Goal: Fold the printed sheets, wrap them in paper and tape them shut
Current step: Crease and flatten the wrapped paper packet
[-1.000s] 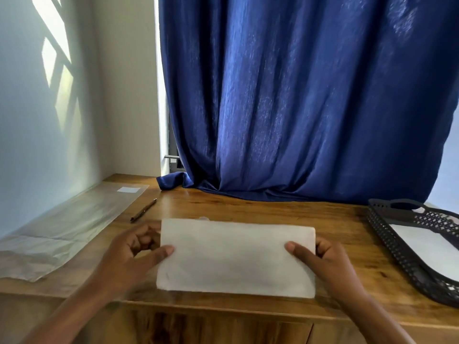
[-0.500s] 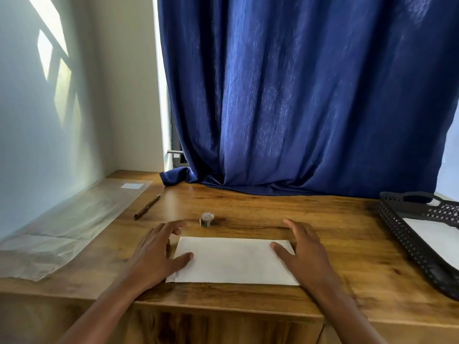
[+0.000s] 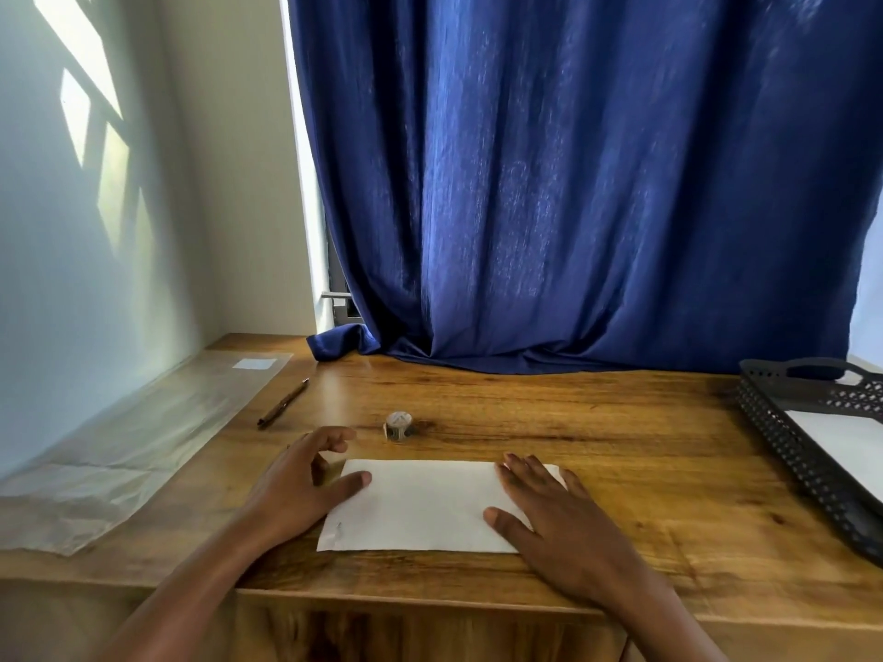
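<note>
A folded white sheet [image 3: 420, 506] lies flat on the wooden table [image 3: 621, 446] near its front edge. My left hand [image 3: 306, 484] rests at the sheet's left end, thumb on the paper and fingers loosely curled over the table. My right hand [image 3: 559, 523] lies flat on the sheet's right end with straight fingers pressing it down. A small roll of tape [image 3: 398, 426] stands just behind the sheet. A clear plastic wrapping sheet [image 3: 119, 451] lies along the left wall.
A brown pen [image 3: 283, 403] lies behind my left hand. A black perforated tray [image 3: 783, 437] holding white paper [image 3: 845, 441] stands at the right edge. A blue curtain [image 3: 573, 207] hangs behind the table and drapes onto it.
The sheet, held up off the table a second ago, now lies flat. My right hand has slid onto its right end and presses it; the left hand stays at the left end.
</note>
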`<state>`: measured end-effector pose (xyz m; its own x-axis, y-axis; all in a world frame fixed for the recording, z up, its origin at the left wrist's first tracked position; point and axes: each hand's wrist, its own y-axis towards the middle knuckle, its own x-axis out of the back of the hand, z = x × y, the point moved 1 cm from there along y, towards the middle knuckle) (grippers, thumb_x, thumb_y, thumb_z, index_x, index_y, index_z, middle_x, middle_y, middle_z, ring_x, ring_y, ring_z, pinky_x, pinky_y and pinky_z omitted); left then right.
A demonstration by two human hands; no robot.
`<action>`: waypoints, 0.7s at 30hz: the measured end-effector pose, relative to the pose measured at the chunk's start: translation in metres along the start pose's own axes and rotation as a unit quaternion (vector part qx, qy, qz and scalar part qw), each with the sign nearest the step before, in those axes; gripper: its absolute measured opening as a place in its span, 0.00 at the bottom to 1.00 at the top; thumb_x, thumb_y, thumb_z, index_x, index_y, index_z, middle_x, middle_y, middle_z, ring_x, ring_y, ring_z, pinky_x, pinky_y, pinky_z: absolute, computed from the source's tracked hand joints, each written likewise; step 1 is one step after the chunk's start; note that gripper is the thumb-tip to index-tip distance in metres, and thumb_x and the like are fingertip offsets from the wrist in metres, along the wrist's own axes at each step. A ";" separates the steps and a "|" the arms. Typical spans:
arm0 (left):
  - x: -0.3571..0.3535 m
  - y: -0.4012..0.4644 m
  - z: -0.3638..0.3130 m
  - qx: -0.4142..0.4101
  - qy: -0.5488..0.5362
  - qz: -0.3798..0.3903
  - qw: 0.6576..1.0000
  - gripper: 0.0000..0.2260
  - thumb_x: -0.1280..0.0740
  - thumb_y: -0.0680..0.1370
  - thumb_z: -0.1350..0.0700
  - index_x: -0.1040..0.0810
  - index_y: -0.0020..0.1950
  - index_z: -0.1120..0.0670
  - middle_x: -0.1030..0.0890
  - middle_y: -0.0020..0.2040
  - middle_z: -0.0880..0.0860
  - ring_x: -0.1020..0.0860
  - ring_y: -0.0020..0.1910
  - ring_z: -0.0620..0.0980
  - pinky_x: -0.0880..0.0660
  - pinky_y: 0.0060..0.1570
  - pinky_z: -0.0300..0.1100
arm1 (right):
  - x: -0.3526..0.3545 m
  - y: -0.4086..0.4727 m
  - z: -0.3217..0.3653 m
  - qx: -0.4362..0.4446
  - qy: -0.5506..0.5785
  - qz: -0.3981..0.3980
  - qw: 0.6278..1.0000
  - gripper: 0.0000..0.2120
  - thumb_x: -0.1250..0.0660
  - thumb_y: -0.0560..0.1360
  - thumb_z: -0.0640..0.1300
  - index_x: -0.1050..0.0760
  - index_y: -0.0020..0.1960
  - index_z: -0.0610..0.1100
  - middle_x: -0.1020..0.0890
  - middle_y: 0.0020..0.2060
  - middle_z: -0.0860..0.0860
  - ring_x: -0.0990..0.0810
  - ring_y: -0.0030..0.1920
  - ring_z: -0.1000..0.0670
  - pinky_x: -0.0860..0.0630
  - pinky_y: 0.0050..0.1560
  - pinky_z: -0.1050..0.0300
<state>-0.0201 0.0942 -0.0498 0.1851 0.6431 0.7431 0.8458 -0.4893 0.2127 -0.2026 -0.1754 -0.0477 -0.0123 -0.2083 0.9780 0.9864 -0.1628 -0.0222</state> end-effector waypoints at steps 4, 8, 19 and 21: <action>0.006 0.028 -0.008 -0.029 -0.040 0.034 0.998 0.23 0.25 0.77 0.49 0.30 0.66 0.32 0.25 0.67 0.41 0.22 0.57 0.41 0.21 0.58 0.46 | -0.003 0.001 -0.008 -0.010 0.080 -0.081 0.993 0.35 0.55 0.78 0.72 0.51 0.82 0.59 0.50 0.80 0.64 0.58 0.79 0.62 0.58 0.81 0.52; 0.011 0.061 -0.031 -0.123 0.041 0.119 0.984 0.37 0.31 0.77 0.68 0.36 0.68 0.28 0.33 0.74 0.39 0.28 0.68 0.42 0.21 0.56 0.38 | -0.003 0.000 -0.017 -0.015 0.151 -0.158 0.976 0.30 0.50 0.79 0.70 0.41 0.78 0.61 0.39 0.77 0.65 0.46 0.77 0.62 0.46 0.79 0.55; 0.011 0.098 -0.048 -0.186 0.205 0.184 0.943 0.23 0.31 0.79 0.63 0.21 0.66 0.38 0.24 0.61 0.38 0.27 0.51 0.32 0.31 0.47 0.21 | 0.000 0.002 -0.018 -0.036 0.191 -0.174 0.965 0.26 0.46 0.80 0.68 0.35 0.75 0.60 0.33 0.73 0.64 0.38 0.73 0.61 0.39 0.75 0.58; 0.013 0.092 -0.049 -0.170 0.176 0.171 0.954 0.19 0.29 0.79 0.57 0.21 0.66 0.38 0.24 0.58 0.36 0.26 0.49 0.33 0.29 0.44 0.23 | 0.001 0.003 -0.017 -0.036 0.194 -0.179 0.964 0.26 0.45 0.80 0.68 0.35 0.75 0.60 0.33 0.72 0.65 0.38 0.73 0.61 0.39 0.75 0.58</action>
<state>0.0361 0.0289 0.0105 0.1914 0.2026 0.9604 0.5436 -0.8366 0.0682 -0.2026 -0.1925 -0.0501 -0.4236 -0.4698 0.7745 0.8940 -0.3549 0.2736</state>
